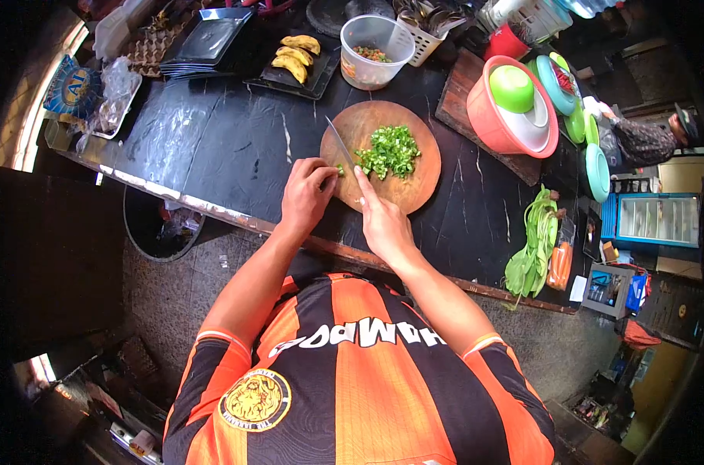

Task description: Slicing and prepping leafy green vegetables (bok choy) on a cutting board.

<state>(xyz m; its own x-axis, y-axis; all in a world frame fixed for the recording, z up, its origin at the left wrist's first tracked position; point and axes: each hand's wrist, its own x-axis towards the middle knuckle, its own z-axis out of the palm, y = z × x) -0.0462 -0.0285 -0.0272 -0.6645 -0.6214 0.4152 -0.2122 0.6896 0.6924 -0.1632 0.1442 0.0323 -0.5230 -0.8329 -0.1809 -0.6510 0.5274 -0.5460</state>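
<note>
A round wooden cutting board (423, 186) lies on the black table in front of me. Chopped green vegetable (394, 151) is heaped on its right half. My right hand (384, 226) grips a kitchen knife (341, 142), index finger stretched along the top of the blade, the tip pointing to the far left. At the board's left edge my left hand (310, 192) has its fingers bent around a small green piece (340, 170), close beside the blade. The knife handle is hidden inside my right hand.
A clear plastic tub (377, 75) with diced vegetables and a tray of bananas (294, 58) stand beyond the board. To the right are a pink basin (486, 110), leafy greens (529, 250) and bagged carrots (559, 264). A bin (163, 247) sits below the table's left edge. Another person (645, 136) stands far right.
</note>
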